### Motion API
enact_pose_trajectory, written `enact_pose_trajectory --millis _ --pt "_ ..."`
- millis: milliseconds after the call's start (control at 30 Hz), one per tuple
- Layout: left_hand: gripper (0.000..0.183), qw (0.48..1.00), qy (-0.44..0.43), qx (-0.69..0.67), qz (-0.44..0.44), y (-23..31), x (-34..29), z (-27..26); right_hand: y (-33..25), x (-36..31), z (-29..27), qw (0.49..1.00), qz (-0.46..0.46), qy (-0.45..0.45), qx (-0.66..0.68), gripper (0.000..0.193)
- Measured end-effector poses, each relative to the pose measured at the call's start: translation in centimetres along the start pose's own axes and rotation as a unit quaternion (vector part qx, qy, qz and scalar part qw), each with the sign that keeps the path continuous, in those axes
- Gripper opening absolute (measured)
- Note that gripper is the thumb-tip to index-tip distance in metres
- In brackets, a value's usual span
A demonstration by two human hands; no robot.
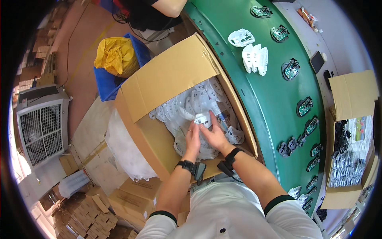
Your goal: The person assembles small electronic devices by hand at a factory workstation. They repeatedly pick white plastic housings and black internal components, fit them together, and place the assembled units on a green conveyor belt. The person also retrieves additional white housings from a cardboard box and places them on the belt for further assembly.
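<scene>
Both my hands are over an open cardboard box (137, 141), holding one white plastic shell (203, 118) between them. My left hand (193, 138) grips the shell's left side, its fingers closed on it. My right hand (215, 136) has its thumb on the near edge and its fingers along the right side. Beneath my hands, the box holds many similar white shells (172, 110) in clear plastic bags. A single shell (234, 135) lies in the box to the right of my right hand.
A green conveyor belt (258, 107) curves along the right, carrying white shells (254, 59) and several circuit-board assemblies (291, 69). Beyond it stands another open carton (344, 197). At left are a blue bin (104, 85) with a yellow bag (115, 55) and an air cooler (41, 127). Another person's arm (170, 6) shows at the top.
</scene>
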State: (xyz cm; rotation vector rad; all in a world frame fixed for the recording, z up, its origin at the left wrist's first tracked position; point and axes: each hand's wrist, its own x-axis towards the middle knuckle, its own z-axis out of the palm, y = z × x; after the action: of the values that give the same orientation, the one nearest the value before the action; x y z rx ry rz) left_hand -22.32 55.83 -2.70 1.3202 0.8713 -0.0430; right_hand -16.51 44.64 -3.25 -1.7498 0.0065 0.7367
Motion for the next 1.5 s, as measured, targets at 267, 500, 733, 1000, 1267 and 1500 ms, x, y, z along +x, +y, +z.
enact_pose_trajectory --millis 267,500,733,1000,1267,1500 --pt "0.052 0.989 0.018 -0.062 0.130 5.3 -6.2 -0.7 -7.6 -4.7 0.1 0.985 -0.172 0.027 -0.015 0.083" --pt "0.062 0.959 -0.063 0.051 0.271 9.8 -8.3 1.2 -12.4 -7.9 -3.8 0.973 -0.219 0.055 0.041 0.086" --pt "0.073 0.951 -0.176 -0.023 0.255 14.2 -7.4 10.9 -14.8 -7.6 -11.3 0.951 -0.232 0.187 0.079 0.089" --pt "0.048 0.948 -0.244 -0.022 0.202 15.1 -0.5 23.1 -12.0 0.7 -20.6 0.950 -0.110 0.264 0.128 0.081" --pt "0.044 0.976 -0.176 0.007 0.124 14.9 6.3 25.4 -8.9 8.8 -21.6 0.942 -0.119 0.272 0.156 0.082" --pt "0.052 0.967 -0.243 -0.020 0.071 20.5 14.2 25.7 -9.1 13.9 -22.4 0.931 -0.210 0.207 0.216 0.081"
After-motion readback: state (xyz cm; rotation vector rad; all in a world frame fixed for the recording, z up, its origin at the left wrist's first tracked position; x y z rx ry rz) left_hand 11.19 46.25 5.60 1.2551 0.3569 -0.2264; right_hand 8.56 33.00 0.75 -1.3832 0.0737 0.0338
